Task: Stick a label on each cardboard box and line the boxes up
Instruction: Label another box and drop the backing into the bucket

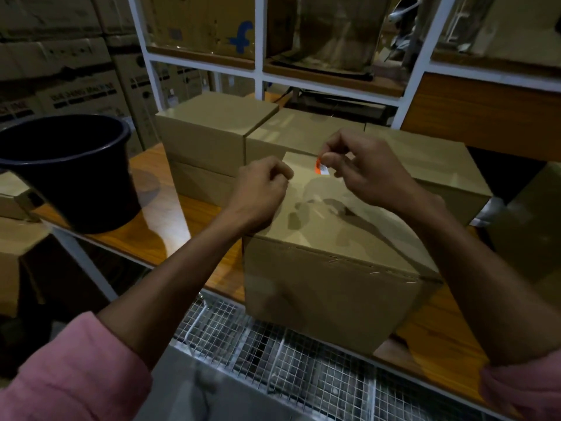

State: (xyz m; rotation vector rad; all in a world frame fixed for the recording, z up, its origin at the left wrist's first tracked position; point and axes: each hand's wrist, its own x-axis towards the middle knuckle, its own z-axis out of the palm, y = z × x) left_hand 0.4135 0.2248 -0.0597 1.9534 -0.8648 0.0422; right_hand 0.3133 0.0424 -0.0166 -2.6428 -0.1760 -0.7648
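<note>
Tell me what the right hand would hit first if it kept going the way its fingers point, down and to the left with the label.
Probably the top of the near cardboard box: the right hand holds the orange label just above its far edge. The left hand sits close on that side, though depth is unclear.

The near cardboard box (334, 238) fills the middle of the table (158, 235), and three more boxes (212, 135) stand close behind it, so no way shows through to the white shelf frame (258, 47) at the back. Left of the boxes a bare strip of table runs to the black bucket (69, 171), which blocks the far left. Both hands (264, 183) hover over the near box's top.
</note>
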